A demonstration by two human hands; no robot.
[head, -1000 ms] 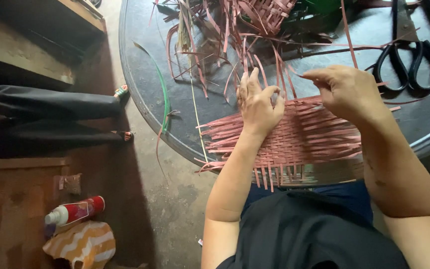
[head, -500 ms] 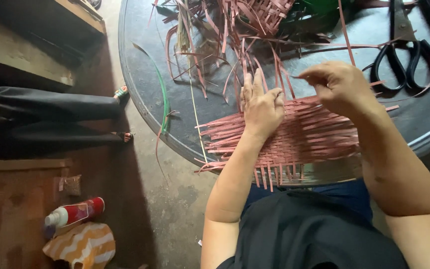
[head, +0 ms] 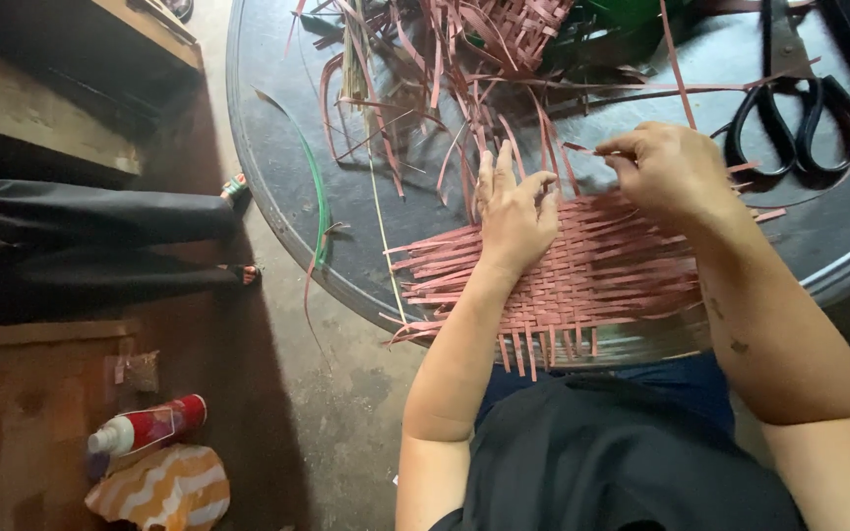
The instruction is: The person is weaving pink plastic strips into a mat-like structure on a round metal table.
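— What are you holding?
— My left hand [head: 516, 218] is pressing flat, fingers spread, on the pinkish-red woven strip mat [head: 582, 275] at the round grey table's [head: 277, 197] near edge.
— And your right hand [head: 669, 172]?
— It is pinching one loose strip [head: 582, 149] above the mat.

Pinkish-red woven mat [head: 582, 270], black scissors [head: 789, 123], green strip [head: 319, 197], red-and-white bottle [head: 150, 428]

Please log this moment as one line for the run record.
left hand: flat on mat | right hand: pinching strip | scissors: on table, right of mat
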